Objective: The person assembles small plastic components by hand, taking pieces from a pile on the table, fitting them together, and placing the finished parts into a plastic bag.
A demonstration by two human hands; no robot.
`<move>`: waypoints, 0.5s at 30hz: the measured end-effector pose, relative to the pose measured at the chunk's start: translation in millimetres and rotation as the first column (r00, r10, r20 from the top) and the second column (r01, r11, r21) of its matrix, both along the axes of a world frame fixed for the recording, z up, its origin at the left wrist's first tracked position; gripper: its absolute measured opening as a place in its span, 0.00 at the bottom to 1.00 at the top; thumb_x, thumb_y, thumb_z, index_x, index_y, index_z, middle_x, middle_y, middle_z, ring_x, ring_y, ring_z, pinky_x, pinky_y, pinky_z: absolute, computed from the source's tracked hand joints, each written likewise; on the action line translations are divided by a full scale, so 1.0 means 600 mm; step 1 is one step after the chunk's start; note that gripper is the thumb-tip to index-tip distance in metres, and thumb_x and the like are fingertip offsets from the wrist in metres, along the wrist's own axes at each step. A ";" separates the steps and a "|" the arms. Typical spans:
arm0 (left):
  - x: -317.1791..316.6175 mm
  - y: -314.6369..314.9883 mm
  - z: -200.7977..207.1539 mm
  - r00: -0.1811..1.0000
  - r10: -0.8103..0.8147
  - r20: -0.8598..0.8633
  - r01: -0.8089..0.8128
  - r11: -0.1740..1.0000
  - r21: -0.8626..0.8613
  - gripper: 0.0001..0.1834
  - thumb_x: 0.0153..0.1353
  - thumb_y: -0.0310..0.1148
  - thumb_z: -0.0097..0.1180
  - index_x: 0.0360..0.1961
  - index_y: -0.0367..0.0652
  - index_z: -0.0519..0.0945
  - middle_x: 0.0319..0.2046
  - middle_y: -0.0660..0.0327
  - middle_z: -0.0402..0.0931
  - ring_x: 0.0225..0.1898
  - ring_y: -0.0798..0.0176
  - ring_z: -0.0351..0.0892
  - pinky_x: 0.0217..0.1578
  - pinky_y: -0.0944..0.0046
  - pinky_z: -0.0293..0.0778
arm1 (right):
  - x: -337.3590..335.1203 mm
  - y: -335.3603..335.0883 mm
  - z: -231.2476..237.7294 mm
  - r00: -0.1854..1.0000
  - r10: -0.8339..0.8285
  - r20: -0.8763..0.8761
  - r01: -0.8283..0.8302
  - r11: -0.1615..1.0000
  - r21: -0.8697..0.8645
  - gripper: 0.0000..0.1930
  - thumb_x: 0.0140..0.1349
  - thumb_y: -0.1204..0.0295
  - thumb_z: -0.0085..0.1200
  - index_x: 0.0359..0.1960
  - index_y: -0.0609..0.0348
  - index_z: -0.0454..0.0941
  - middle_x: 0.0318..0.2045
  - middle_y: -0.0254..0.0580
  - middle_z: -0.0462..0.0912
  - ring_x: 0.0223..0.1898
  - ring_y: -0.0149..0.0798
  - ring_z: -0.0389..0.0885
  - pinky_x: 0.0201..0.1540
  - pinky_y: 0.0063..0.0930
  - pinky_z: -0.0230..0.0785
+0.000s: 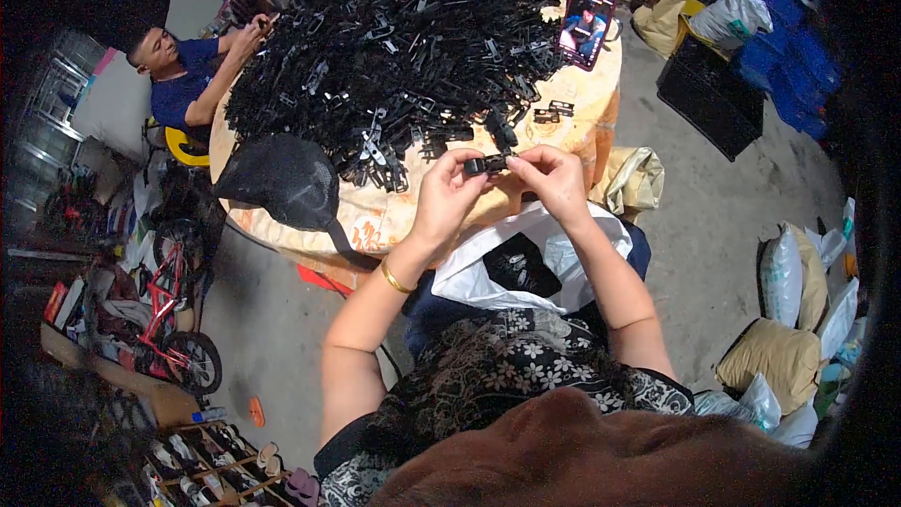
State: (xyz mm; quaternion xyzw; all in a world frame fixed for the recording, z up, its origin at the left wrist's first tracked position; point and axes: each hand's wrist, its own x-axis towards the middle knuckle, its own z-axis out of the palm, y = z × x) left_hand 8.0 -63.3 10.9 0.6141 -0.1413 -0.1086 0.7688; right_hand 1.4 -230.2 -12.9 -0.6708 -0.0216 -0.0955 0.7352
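Note:
Both my hands meet at the near edge of a round table (602,127) with a pale orange cover. Between their fingertips is a small black plastic clip (483,165). My left hand (445,197) pinches its left end, and my right hand (556,186) grips its right end. Just beyond lies a large heap of black plastic clips (394,56), some with shiny faces. A few loose clips (554,112) rest to the right of the heap. Below my hands, an open white bag (460,272) on my lap holds more black pieces (521,265).
A black mesh cap (282,183) sits at the table's left edge. A phone (587,24) with a lit screen stands at the right. Another person (183,75) works at the far left. Filled sacks (774,366), a black crate (710,94) and a red bicycle (164,305) stand around.

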 end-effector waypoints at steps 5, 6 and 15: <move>-0.014 0.004 -0.012 0.995 0.047 0.086 -0.058 0.989 0.135 0.17 0.54 0.18 0.47 0.47 0.31 0.66 0.41 0.55 0.71 0.41 0.67 0.73 0.42 0.70 0.71 | -0.018 0.020 0.015 0.980 -0.100 0.173 0.148 0.944 -0.294 0.08 0.45 0.71 0.61 0.20 0.63 0.78 0.17 0.38 0.77 0.17 0.24 0.72 0.20 0.18 0.63; -0.016 0.004 -0.012 0.993 0.034 0.117 -0.055 0.982 0.182 0.18 0.54 0.18 0.47 0.49 0.31 0.66 0.41 0.55 0.71 0.41 0.67 0.73 0.42 0.71 0.71 | -0.019 0.022 0.017 0.980 -0.099 0.173 0.148 0.944 -0.295 0.08 0.45 0.71 0.61 0.20 0.63 0.78 0.17 0.38 0.77 0.17 0.24 0.72 0.20 0.18 0.63; -0.007 0.028 0.000 0.998 -0.032 0.056 0.025 0.993 0.114 0.21 0.59 0.24 0.44 0.54 0.33 0.61 0.41 0.53 0.71 0.38 0.66 0.75 0.38 0.72 0.73 | -0.013 0.021 0.061 0.965 -0.057 0.254 0.242 0.558 -0.794 0.17 0.45 0.59 0.60 0.17 0.61 0.73 0.17 0.40 0.76 0.19 0.38 0.75 0.22 0.29 0.66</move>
